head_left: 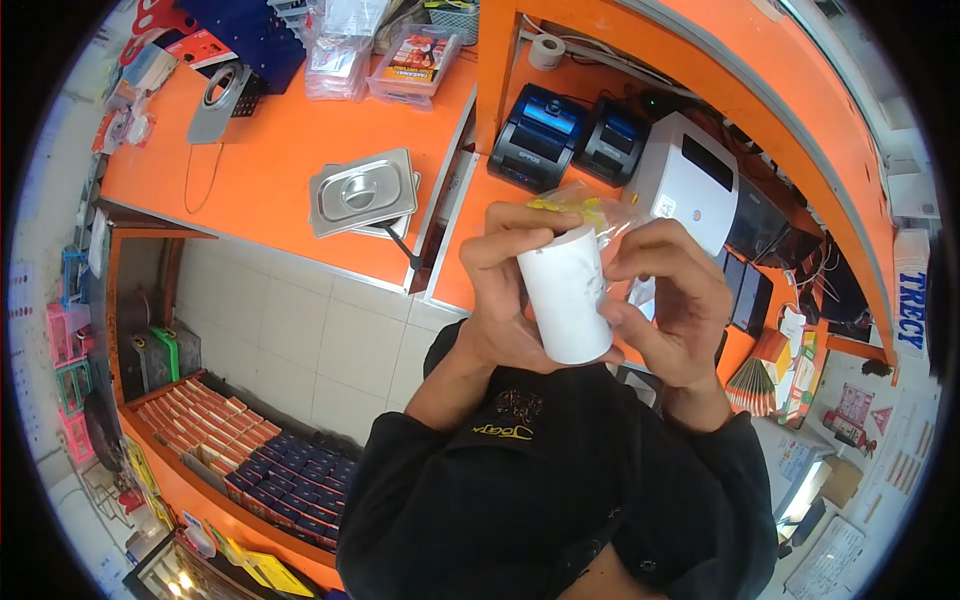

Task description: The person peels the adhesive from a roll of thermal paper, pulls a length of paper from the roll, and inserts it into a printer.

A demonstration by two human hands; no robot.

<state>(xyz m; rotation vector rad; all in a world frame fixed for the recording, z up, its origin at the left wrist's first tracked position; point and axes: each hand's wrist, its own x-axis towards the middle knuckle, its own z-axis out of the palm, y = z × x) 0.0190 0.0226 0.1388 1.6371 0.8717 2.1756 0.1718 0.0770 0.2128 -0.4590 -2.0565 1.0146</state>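
Left grip (498, 290) wrapped firmly round the white roll (566, 305), right grip (668, 300) curled at its side, pinching or not I can't tell, roll up by the black shirt (550, 470), 2 printers (533, 150) beyond, metal lid (388, 190) on the table (270, 165).

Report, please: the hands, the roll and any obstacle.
Left hand gripping white roll. Right hand at its side. Clear plastic behind, not covering it.

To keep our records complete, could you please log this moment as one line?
left hand: gripping white roll | right hand: fingertips at roll's side | nearby: dark printer, white device
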